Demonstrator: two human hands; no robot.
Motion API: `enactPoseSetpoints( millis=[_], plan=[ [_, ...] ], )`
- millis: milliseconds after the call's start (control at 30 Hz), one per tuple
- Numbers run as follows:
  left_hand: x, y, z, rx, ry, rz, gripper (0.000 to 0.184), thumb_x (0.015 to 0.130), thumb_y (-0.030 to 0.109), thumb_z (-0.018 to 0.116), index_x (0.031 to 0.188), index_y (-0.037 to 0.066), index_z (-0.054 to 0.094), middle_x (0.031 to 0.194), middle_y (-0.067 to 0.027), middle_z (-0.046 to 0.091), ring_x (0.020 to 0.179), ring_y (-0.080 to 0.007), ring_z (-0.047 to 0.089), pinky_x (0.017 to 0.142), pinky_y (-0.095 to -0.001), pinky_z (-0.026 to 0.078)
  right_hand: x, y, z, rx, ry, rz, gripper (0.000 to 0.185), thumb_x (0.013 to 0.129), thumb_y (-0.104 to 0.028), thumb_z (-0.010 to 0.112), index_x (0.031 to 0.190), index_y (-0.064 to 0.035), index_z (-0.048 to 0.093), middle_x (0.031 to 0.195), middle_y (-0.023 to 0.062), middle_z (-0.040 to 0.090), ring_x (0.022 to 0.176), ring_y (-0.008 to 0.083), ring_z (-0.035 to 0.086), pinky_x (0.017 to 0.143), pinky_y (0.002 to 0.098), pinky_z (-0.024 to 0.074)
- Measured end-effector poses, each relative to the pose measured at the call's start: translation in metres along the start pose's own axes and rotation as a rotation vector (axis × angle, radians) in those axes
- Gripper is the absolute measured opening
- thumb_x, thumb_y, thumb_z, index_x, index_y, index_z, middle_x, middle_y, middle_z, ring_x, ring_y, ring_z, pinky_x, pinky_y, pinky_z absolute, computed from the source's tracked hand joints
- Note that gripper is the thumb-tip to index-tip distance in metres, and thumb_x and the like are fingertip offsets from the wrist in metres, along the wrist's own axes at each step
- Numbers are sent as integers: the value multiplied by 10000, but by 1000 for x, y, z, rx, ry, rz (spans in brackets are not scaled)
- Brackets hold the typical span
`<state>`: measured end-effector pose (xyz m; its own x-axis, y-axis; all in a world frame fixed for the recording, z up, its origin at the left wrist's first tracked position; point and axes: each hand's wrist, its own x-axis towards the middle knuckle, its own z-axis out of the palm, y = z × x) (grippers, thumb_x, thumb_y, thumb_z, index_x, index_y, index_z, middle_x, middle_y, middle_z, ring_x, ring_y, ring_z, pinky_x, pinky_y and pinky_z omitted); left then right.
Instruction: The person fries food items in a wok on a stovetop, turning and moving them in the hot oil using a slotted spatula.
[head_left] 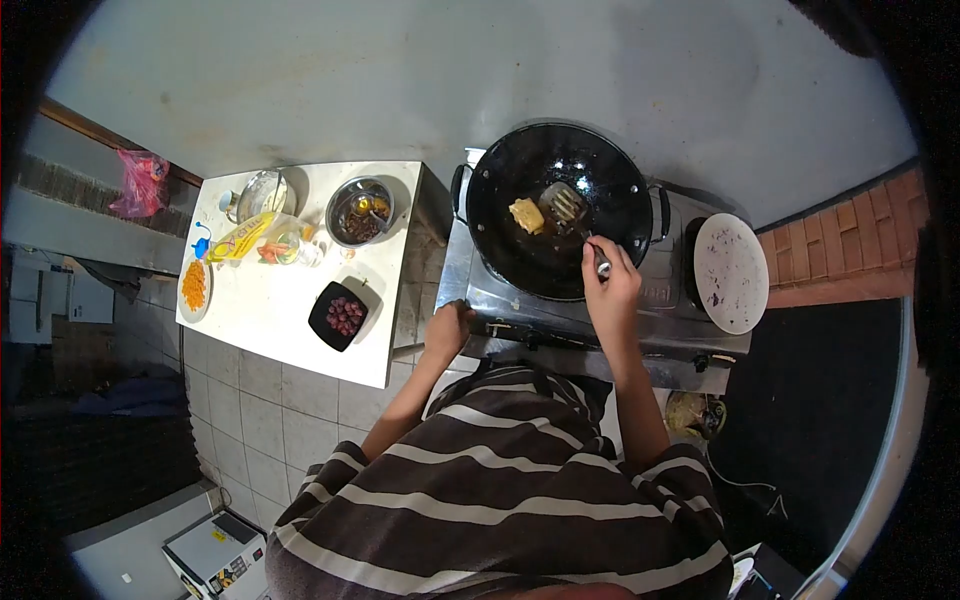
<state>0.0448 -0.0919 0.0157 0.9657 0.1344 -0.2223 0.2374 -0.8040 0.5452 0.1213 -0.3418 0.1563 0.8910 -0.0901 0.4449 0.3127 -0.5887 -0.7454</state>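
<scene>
Right hand (612,280) gripped the handle of a metal slotted turner (563,203), fingers closed narrowly round it, over the near side of a black two-handled wok (612,175). Ahead of that hand and to its left, a yellow fried piece (526,216), probably egg, lay in the wok's bottom, close beside the turner's head; whether they touched could not be told. Good handling probably called for a low, flat turner, its front edge slid well beneath the piece before any lift, with a gentle tilt to save it from breaking. The left hand (449,328) was curled at the front edge of the steel stove (462,270); whether it gripped anything could not be told. Well left of both hands, a yellow packet (240,238) bore lettering, and behind the left hand a white appliance (215,548) carried stickers; neither was legible.
</scene>
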Motion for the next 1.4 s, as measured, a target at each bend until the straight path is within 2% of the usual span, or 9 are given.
enactPoseSetpoints(
  millis=[333, 400, 500, 600, 767, 900, 1000, 1167, 1400],
  plan=[
    [-1, 1, 0, -18, 22, 5, 224, 915, 271, 630, 923, 50, 670, 876, -230, 687, 872, -429, 665, 731, -520, 516, -15, 3, 0, -32, -10, 26, 140, 910, -112, 687, 1013, -17, 672, 858, 148, 653, 726, 285, 671, 631, 349, 518],
    [1, 0, 0, -22, -51, -38, 240, 922, 293, 629, 987, 71, 694, 946, -224, 693, 918, -454, 649, 772, -540, 509, -16, 3, -3, -34, -15, 44, 133, 908, -112, 688, 1002, -19, 676, 862, 150, 659, 736, 287, 676, 629, 348, 516],
    [1, 0, 0, -31, -44, -26, 232, 921, 274, 627, 980, 58, 689, 934, -228, 691, 909, -455, 650, 763, -538, 508, -17, 3, -3, -17, 33, 19, 121, 905, -111, 691, 978, -16, 679, 832, 151, 672, 722, 281, 684, 623, 345, 514],
    [-1, 5, -4, -49, -37, -35, 229, 921, 263, 627, 976, 49, 687, 930, -232, 689, 905, -456, 650, 760, -538, 508, -16, 1, -4, 55, -15, 99, 119, 904, -112, 693, 967, -12, 677, 788, 149, 678, 700, 271, 692, 623, 334, 515],
    [2, -3, 3, -33, -45, -37, 232, 923, 261, 621, 985, 49, 694, 940, -239, 689, 910, -455, 652, 770, -537, 509, -8, -5, -5, 38, -72, 145, 151, 897, -128, 712, 859, -14, 621, 645, 120, 603, 547, 223, 591, 539, 316, 448],
    [2, 1, 1, -18, -48, -73, 240, 924, 264, 620, 976, 44, 699, 937, -242, 690, 912, -450, 656, 776, -537, 512, -4, -2, -2, -7, -133, 182, 175, 901, -132, 708, 826, -22, 594, 597, 108, 558, 497, 205, 519, 511, 312, 413],
    [1, 1, 1, -22, -50, -74, 242, 925, 268, 621, 973, 45, 702, 937, -239, 691, 910, -449, 658, 777, -535, 514, -2, 0, 3, -1, -99, 160, 156, 906, -125, 692, 828, -25, 601, 602, 122, 579, 509, 243, 577, 520, 328, 439],
    [-1, -1, 4, -69, -3, -52, 238, 927, 271, 619, 974, 53, 702, 943, -234, 691, 917, -441, 657, 764, -533, 512, 0, -10, 4, -42, -79, 66, 82, 902, -112, 676, 907, -31, 664, 713, 182, 654, 660, 332, 681, 587, 367, 498],
    [-3, 3, 0, -94, 7, -74, 217, 933, 244, 609, 904, 39, 671, 906, -235, 685, 902, -436, 655, 729, -546, 496, 11, 6, 6, -74, -76, 3, 96, 899, -71, 668, 921, 20, 688, 769, 173, 692, 653, 263, 695, 590, 349, 497]
  ],
)
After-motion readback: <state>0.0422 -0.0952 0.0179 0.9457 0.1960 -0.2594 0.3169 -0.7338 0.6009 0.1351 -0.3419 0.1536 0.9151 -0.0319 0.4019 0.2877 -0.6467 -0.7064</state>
